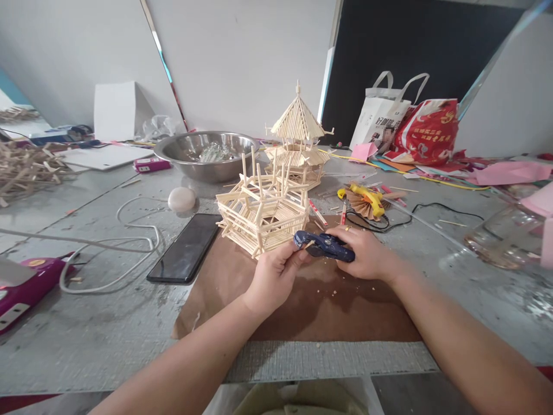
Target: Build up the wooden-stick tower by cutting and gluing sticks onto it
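My right hand is closed around a dark blue hand cutter with worn, speckled handles. The fingers of my left hand pinch a short thin wooden stick at the cutter's jaw end. Just beyond my left hand stands a many-sided frame of thin wooden sticks, with several upright posts. Farther back is a pagoda-like stick model with a pointed roof. Both hands are over a brown sheet dotted with small pale scraps.
A black phone lies left of the sheet, near a white cable and a round white object. Behind are a metal bowl and a yellow glue gun. A glass jar stands right; loose sticks lie left.
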The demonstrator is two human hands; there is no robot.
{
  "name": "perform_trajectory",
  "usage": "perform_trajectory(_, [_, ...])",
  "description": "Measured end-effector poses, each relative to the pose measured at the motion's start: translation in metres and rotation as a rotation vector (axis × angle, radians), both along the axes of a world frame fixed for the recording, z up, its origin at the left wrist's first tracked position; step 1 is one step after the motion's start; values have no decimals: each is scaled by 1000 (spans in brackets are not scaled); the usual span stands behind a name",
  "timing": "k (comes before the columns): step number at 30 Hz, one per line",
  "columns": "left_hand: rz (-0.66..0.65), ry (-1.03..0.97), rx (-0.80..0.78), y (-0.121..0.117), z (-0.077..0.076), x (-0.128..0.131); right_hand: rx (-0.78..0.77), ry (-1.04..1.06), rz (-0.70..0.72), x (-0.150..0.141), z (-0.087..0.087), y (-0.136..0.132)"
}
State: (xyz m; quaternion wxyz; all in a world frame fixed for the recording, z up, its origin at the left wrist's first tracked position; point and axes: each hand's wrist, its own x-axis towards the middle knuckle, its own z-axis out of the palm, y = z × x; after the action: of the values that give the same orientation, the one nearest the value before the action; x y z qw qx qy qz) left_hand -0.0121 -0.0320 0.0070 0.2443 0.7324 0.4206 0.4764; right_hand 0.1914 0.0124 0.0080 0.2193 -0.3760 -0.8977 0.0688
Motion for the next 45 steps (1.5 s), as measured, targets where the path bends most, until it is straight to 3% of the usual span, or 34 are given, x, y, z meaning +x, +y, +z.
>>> perform_trajectory(25, [-10, 15, 66, 0, -1, 0, -4, -93, -53, -3, 6, -2])
perform_trajectory(45, [4, 19, 139, 1, -2, 0, 109, -32, -24, 0, 5, -2])
